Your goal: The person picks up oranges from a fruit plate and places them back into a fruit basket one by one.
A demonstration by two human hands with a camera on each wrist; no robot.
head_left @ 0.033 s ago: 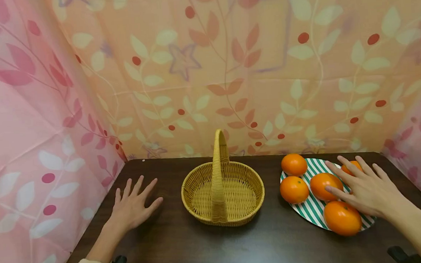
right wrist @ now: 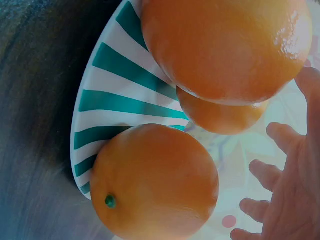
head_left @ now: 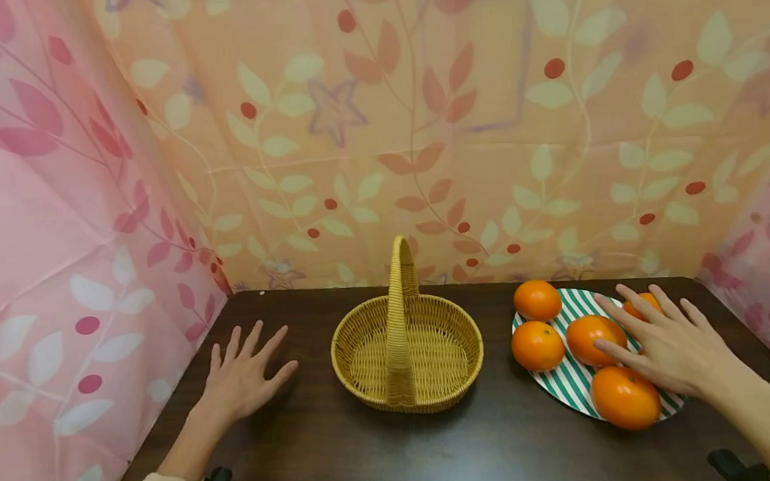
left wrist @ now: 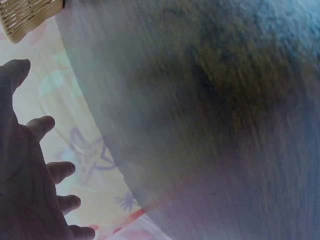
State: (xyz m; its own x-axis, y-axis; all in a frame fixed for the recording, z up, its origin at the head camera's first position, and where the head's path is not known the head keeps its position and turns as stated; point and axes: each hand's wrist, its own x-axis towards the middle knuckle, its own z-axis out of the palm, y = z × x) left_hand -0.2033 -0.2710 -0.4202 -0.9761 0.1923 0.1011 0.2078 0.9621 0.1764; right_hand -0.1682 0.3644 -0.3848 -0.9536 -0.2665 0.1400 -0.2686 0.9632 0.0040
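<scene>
My left hand [head_left: 242, 385] is spread over the dark table to the left of a yellow wicker basket [head_left: 344, 383] and holds nothing. In the left wrist view its fingers [left wrist: 61, 171] are apart, with a corner of the basket [left wrist: 27, 17] at the top left. Fingers spread, my right hand [head_left: 679, 355] hovers over the right side of a green-and-white striped plate [head_left: 561, 384]. Several oranges lie on this plate: a middle orange [head_left: 592, 339] by the thumb, a near orange [head_left: 626, 398] beside the palm, and a far orange [head_left: 642, 307] partly hidden behind the fingers.
Two more oranges sit at the plate's left side, a back one [head_left: 537, 301] and a front one [head_left: 538, 347]. The basket's tall handle [head_left: 397, 328] arches over its middle. A patterned curtain [head_left: 379, 138] hangs behind the dark table [head_left: 372, 462] and along both sides.
</scene>
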